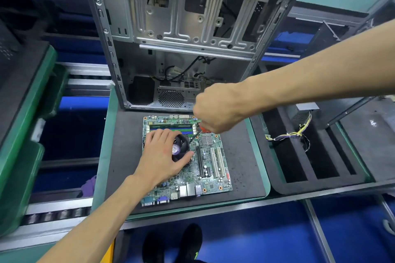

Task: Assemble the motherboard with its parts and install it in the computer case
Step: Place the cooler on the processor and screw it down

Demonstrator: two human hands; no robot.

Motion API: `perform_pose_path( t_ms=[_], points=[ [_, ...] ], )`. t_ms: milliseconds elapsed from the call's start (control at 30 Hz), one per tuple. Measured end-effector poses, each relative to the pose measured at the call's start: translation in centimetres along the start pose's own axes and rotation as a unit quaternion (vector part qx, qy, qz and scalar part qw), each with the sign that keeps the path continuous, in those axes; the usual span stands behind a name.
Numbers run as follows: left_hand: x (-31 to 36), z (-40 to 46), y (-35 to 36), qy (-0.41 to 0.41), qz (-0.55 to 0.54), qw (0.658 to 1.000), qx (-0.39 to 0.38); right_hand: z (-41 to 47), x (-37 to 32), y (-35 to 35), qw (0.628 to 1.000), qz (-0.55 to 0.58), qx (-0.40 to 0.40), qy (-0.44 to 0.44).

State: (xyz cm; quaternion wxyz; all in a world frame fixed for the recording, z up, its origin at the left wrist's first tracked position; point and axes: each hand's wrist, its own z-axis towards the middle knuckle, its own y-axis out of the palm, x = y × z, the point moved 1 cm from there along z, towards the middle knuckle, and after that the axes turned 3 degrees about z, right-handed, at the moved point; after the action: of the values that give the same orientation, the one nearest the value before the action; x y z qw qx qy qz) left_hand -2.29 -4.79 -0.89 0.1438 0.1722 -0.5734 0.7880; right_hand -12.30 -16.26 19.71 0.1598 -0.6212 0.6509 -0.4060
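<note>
The left hand [164,156] rests spread over the round black cooler fan [181,148] on the green rectangular motherboard [211,168]. Beyond, the right hand [220,109] grips an orange-handled screwdriver [199,132] beside the fan. Behind stands the open grey metal computer case [183,34].

One head-worn view looks steeply down and forward from close above the counter [241,156], wide-angle (straight edges bow outward), taking in both forearms, the person's shoes [173,243] below, and the floor [267,230].

Blue floor [277,230] beneath grey workbench rails [213,212]
</note>
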Motion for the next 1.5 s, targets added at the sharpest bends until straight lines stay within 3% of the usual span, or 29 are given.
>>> perform_pose_path(
  t_ms=[33, 100, 133, 167, 233, 300, 367, 400, 467, 533, 600, 633, 667, 733, 767, 800, 867, 933, 1000, 1033, 1100, 1200, 1267, 1333, 1367, 1433, 1467, 1500],
  points=[
    [0.0, 0.0, 0.0, 0.001, -0.001, 1.000, 0.000, 0.4, 0.5, 0.3, 0.985, 0.148, -0.041, 0.079],
    [0.0, 0.0, 0.1, 0.001, -0.001, 1.000, 0.003, 1.1, 1.3, 1.1, 0.864, 0.434, -0.130, 0.221],
    [0.0, 0.0, 0.0, 0.001, -0.001, 1.000, 0.005, 1.3, 1.6, 1.2, 0.804, 0.513, -0.155, 0.259],
    [0.0, 0.1, 0.0, 0.002, -0.002, 1.000, 0.008, 1.2, 1.9, 1.1, 0.777, 0.544, -0.167, 0.269],
    [0.0, 0.1, 0.0, 0.004, -0.003, 1.000, 0.009, 1.1, 2.1, 1.0, 0.795, 0.528, -0.187, 0.232],
    [0.0, 0.1, -0.1, 0.004, -0.003, 1.000, 0.006, 0.6, 1.5, 0.8, 0.864, 0.437, -0.190, 0.163],
    [0.0, 0.1, -0.1, 0.003, -0.002, 1.000, 0.002, 0.0, 0.9, 0.3, 0.960, 0.229, -0.129, 0.092],
    [0.0, 0.0, -0.1, 0.002, -0.003, 1.000, 0.000, -0.3, 0.6, 0.1, 0.991, 0.103, -0.074, 0.046],
    [0.0, 0.0, -0.1, 0.000, -0.005, 1.000, 0.001, -0.8, 0.1, -0.4, 0.991, -0.120, 0.025, -0.049],
    [0.0, 0.0, -0.1, -0.001, -0.002, 1.000, -0.001, -1.1, -0.1, -0.4, 0.971, -0.206, 0.053, -0.106],
    [0.0, 0.1, 0.0, 0.002, 0.001, 1.000, 0.002, -0.9, -0.2, 0.1, 0.990, -0.126, 0.025, -0.056],
    [0.0, 0.1, 0.1, 0.003, 0.000, 1.000, 0.004, -0.6, -0.1, 0.5, 1.000, 0.007, -0.019, 0.017],
    [0.0, 0.1, 0.1, 0.005, -0.002, 1.000, 0.006, -0.3, 0.3, 1.1, 0.977, 0.176, -0.073, 0.099],
    [0.0, 0.1, 0.1, 0.006, -0.003, 1.000, 0.013, 0.2, 1.0, 1.9, 0.841, 0.465, -0.164, 0.223],
    [0.0, 0.1, 0.1, 0.006, -0.002, 1.000, 0.016, 0.2, 1.5, 2.1, 0.786, 0.536, -0.183, 0.247],
    [0.0, 0.0, 0.0, 0.007, -0.002, 1.000, 0.016, 0.0, 1.8, 2.2, 0.764, 0.562, -0.192, 0.251],
    [0.0, 0.0, 0.0, 0.008, -0.003, 1.000, 0.013, -0.4, 2.0, 2.1, 0.788, 0.539, -0.199, 0.221],
    [0.0, 0.0, -0.1, 0.006, -0.005, 1.000, 0.011, -0.9, 1.7, 2.0, 0.885, 0.407, -0.163, 0.155],
    [0.0, 0.0, -0.1, 0.007, -0.006, 1.000, 0.013, -1.5, 1.1, 1.4, 0.988, 0.138, -0.058, 0.046],
    [0.0, 0.0, -0.1, 0.006, -0.006, 1.000, 0.014, -1.7, 0.7, 1.2, 1.000, 0.002, 0.006, -0.014],
    [0.0, 0.0, 0.0, 0.005, -0.006, 1.000, 0.014, -1.9, 0.2, 0.7, 0.975, -0.175, 0.078, -0.110],
    [0.0, 0.1, 0.1, 0.005, -0.003, 1.000, 0.013, -1.5, 0.1, 0.4, 0.953, -0.239, 0.079, -0.170],
    [-0.1, 0.1, 0.2, 0.005, -0.002, 1.000, 0.012, -1.1, -0.2, 0.3, 0.972, -0.180, 0.077, -0.127],
    [-0.2, 0.1, 0.3, 0.005, -0.001, 1.000, 0.010, -0.3, -0.1, 0.3, 0.999, 0.023, 0.027, 0.007],
    [-0.1, 0.1, 0.3, 0.004, 0.000, 1.000, 0.010, 0.3, 0.2, 0.3, 0.982, 0.168, -0.027, 0.086],
    [-0.1, 0.0, 0.2, 0.004, 0.000, 1.000, 0.010, 1.4, 0.9, 0.2, 0.880, 0.409, -0.140, 0.198],
    [0.0, 0.0, 0.2, 0.003, 0.000, 1.000, 0.008, 1.7, 1.3, 0.0, 0.843, 0.460, -0.176, 0.218],
    [-0.1, 0.0, 0.1, 0.002, 0.002, 1.000, 0.004, 1.9, 1.6, -0.2, 0.834, 0.468, -0.197, 0.218]
  ],
)
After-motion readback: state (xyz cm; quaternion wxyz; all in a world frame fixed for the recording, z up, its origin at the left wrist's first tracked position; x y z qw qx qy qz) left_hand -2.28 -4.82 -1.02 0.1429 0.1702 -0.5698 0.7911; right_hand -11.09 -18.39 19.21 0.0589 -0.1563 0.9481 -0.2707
